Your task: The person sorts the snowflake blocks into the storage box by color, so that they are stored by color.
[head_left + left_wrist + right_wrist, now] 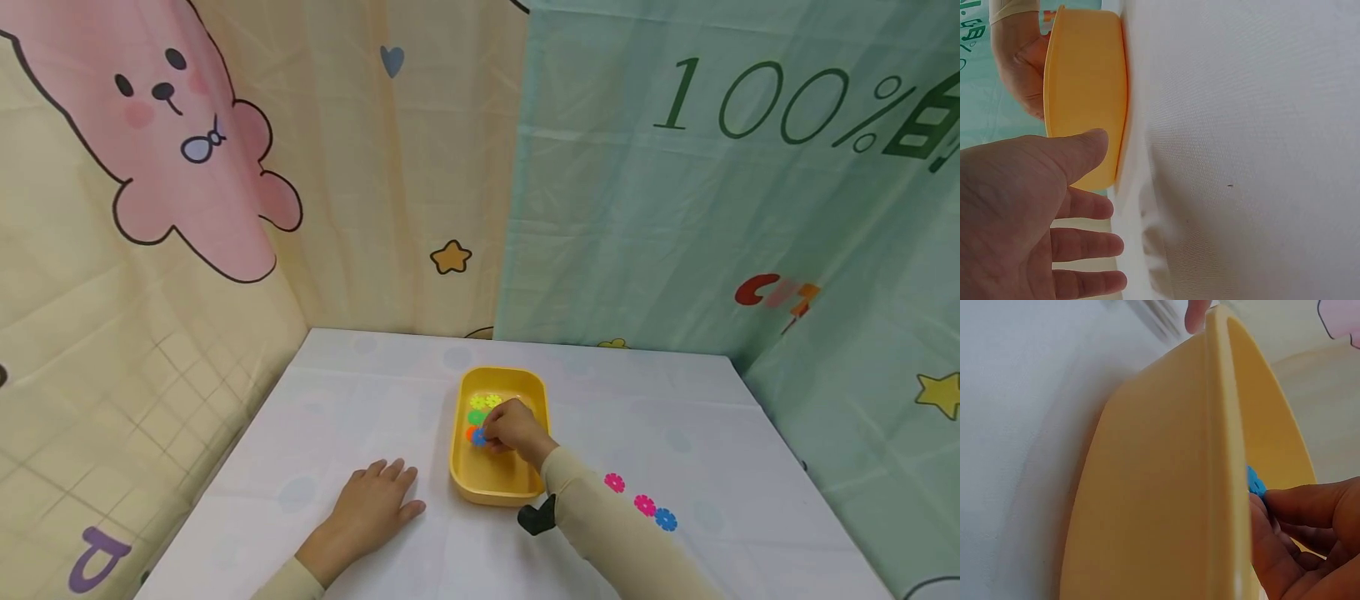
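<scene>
My right hand [513, 429] reaches into a yellow plastic tray [498, 497] and pinches a blue flower-shaped disc [1254, 481] between thumb and fingers. Inside the tray, near those fingertips, lie an orange disc [470, 433], a green disc [476, 417] and yellow flower discs [492, 401]. The hand covers part of the tray's floor. To the left of the tray, my left hand [372, 510] rests palm down on the white table, fingers spread and holding nothing. In the left wrist view its thumb overlaps the tray's outer wall [1085, 75].
Right of the tray, beside my right sleeve [600, 517], two pink flower discs [615, 482] and another blue flower disc [666, 519] lie on the white table [360, 392]. Printed curtains [405, 167] hang behind the table's far edge and along both sides.
</scene>
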Motion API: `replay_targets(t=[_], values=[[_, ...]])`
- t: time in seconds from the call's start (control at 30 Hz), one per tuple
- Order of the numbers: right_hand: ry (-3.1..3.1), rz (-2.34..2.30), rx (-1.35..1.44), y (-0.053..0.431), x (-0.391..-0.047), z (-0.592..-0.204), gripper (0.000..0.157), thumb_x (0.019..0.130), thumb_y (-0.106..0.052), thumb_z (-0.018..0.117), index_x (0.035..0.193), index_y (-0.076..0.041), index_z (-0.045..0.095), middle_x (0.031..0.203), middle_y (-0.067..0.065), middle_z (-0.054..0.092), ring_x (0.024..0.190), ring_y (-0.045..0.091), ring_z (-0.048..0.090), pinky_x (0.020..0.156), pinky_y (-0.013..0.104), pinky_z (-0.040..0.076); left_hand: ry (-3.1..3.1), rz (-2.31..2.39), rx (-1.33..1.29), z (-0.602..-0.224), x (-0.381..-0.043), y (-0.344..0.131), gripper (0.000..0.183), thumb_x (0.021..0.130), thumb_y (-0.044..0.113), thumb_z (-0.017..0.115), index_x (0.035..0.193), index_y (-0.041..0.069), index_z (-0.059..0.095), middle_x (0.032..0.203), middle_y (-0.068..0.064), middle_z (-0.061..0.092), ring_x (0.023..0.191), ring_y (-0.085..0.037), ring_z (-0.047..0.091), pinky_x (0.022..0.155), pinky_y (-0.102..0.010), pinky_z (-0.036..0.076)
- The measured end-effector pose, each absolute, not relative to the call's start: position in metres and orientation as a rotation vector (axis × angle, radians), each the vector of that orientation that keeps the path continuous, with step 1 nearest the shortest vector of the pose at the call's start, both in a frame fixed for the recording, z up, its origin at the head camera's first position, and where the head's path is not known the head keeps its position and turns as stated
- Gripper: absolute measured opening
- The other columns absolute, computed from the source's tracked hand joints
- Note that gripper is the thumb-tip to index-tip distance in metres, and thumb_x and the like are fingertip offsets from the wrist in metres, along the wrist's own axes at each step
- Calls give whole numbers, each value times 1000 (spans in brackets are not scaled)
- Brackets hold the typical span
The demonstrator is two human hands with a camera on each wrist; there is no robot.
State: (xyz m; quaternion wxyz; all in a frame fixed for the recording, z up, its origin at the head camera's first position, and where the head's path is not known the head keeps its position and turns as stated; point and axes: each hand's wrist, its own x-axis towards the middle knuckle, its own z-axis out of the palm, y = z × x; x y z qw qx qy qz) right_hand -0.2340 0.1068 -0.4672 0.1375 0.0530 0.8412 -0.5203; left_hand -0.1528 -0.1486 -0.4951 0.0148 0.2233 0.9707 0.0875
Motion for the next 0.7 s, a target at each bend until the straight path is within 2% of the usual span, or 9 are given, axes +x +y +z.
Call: replay_targets(t=[0.2, 0.47, 0.7], values=[[2406, -1416, 145, 101, -235, -477, 4, 91, 3, 70, 93, 5, 71, 82, 12, 69, 58, 16, 62, 64, 28, 60, 3006, 269, 671, -494, -154, -147, 57, 94, 49, 70, 132, 8, 67, 139, -19, 62, 128, -46, 56, 100, -65, 45], [2439, -1371, 160, 94, -232, -478, 5, 91, 6, 67, 87, 4, 69, 72, 9, 65, 55, 14, 59, 57, 24, 57, 2996, 282, 668, -493, -154, -145, 57, 94, 49, 69, 132, 7, 67, 139, -20, 62, 128, -46, 55, 100, -66, 44], [2479, -1380, 180, 90, -232, -482, 6, 92, 3, 67, 87, 2, 69, 74, 9, 66, 56, 14, 62, 57, 24, 57, 3004, 283, 670, -492, -153, -146, 57, 94, 49, 69, 133, 7, 67, 139, -20, 62, 128, -46, 55, 100, -66, 44]])
